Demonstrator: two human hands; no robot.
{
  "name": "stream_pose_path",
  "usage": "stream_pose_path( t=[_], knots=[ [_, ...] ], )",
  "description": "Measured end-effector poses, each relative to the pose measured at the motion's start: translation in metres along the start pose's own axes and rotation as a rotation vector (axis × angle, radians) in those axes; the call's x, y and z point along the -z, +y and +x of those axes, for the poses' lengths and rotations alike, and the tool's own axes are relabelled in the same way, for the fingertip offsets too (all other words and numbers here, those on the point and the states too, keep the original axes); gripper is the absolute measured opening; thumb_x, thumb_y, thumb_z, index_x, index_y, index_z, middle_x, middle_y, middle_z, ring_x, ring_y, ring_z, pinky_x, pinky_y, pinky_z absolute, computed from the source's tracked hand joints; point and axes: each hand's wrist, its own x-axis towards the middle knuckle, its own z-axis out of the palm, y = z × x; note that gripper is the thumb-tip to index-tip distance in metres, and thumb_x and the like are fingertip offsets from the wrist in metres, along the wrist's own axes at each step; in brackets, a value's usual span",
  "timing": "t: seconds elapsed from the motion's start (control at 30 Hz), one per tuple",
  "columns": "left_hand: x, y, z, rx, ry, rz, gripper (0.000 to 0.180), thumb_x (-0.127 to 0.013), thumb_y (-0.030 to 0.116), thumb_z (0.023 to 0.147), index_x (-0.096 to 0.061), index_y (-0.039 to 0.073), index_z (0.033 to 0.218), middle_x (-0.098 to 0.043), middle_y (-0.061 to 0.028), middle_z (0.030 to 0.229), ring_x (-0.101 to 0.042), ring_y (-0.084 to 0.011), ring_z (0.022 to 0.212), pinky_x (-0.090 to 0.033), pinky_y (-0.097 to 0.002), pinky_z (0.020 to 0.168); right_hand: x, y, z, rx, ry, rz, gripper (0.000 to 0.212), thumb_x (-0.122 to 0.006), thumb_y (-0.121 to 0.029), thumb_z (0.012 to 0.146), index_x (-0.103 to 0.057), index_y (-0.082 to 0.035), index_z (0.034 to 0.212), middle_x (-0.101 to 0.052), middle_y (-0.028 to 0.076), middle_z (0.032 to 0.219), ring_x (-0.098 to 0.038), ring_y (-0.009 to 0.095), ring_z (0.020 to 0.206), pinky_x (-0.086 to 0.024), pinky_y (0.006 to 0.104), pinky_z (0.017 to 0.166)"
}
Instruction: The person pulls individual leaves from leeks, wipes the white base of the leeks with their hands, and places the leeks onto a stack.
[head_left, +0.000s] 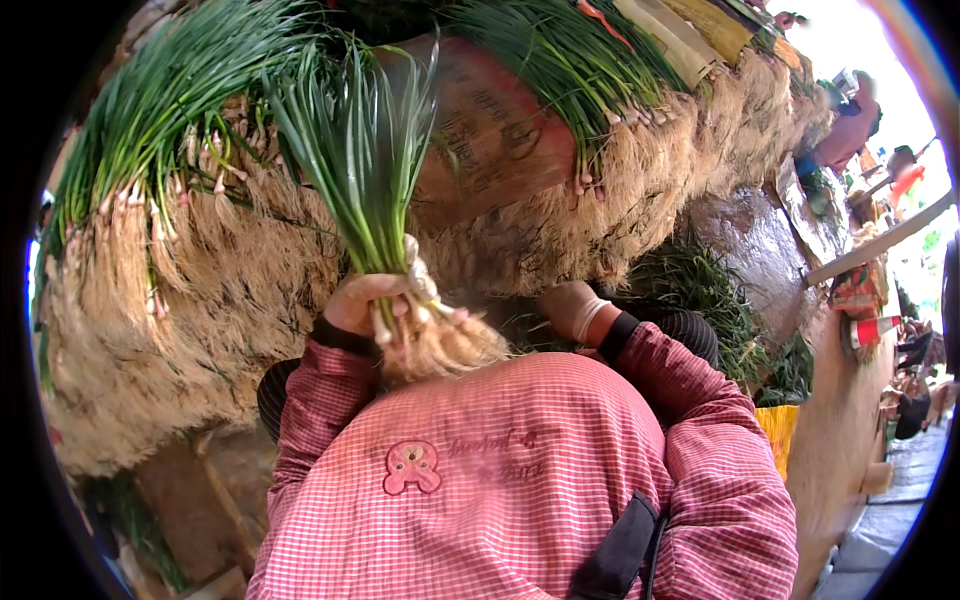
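I've got my left hand (358, 303) wrapped round the onion bundle (365, 200); right of it, my right hand (573, 308), openness and grip unreadable!

Right hand (572, 310) partly indistinct; jacket (450, 540) cut off below; 1 distant person (846, 138) blurred.

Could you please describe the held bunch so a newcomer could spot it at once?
Start at the large red-checked garment, then find the left hand above it. That hand grips the green-leaved bunch, roots lowermost; unlike the neighbouring greens, it is held in a hand.
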Motion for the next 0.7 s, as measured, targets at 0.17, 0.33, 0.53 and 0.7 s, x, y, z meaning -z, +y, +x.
stream_pose_path(
  t=[0.17, 0.33, 0.53, 0.7],
  knots=[
    [-0.017, 0.015, 0.021, 0.136, -0.221, -0.241, 0.039, -0.065, 0.004, 0.08, -0.042, 0.014, 0.109, -0.046, -0.0012, 0.077, -0.044, -0.012, 0.057, -0.041, -0.0297, 0.054, 0.002, 0.044, 0.023, 0.01, 0.414, -0.56, 0.039, -0.05, -0.018, 0.09, -0.054, -0.011, 0.128, -0.056, 0.011, 0.128, -0.056, 0.028, 0.112, -0.046, 0.0385, 0.098],
    [0.016, 0.015, -0.003, -0.177, -0.221, -0.239, 0.048, -0.059, 0.005, 0.087, -0.037, 0.012, 0.129, -0.055, -0.0057, 0.098, -0.06, -0.0225, 0.093, -0.052, -0.0464, 0.087, 0.136, -0.039, -0.004, 0.252, 0.493, 1.23, 0.047, -0.054, -0.039, 0.098, -0.057, -0.002, 0.127, -0.065, 0.012, 0.118, -0.06, 0.023, 0.111, -0.047, 0.037, 0.095],
    [-0.018, 0.052, 0.056, -0.401, 0.349, 0.623, 0.044, -0.049, 0.025, 0.1, -0.05, 0.0, 0.135, -0.062, -0.0112, 0.12, -0.062, -0.0199, 0.102, -0.051, -0.0298, 0.087, 0.124, -0.043, -0.012, 0.627, 0.524, 2.272, 0.032, -0.051, -0.02, 0.101, -0.055, -0.005, 0.129, -0.064, 0.007, 0.111, -0.06, 0.013, 0.094, -0.049, 0.0272, 0.082],
    [-0.071, 0.087, 0.092, -0.646, 0.366, 0.645, 0.043, -0.047, 0.022, 0.102, -0.047, 0.004, 0.14, -0.062, -0.0114, 0.12, -0.062, -0.0144, 0.095, -0.048, -0.0209, 0.074, 0.148, 0.002, -0.128, 0.716, 1.016, 1.798, 0.023, -0.054, -0.019, 0.099, -0.061, -0.001, 0.112, -0.06, 0.001, 0.069, -0.051, 0.008, 0.05, -0.039, 0.0222, 0.043]
  ],
)
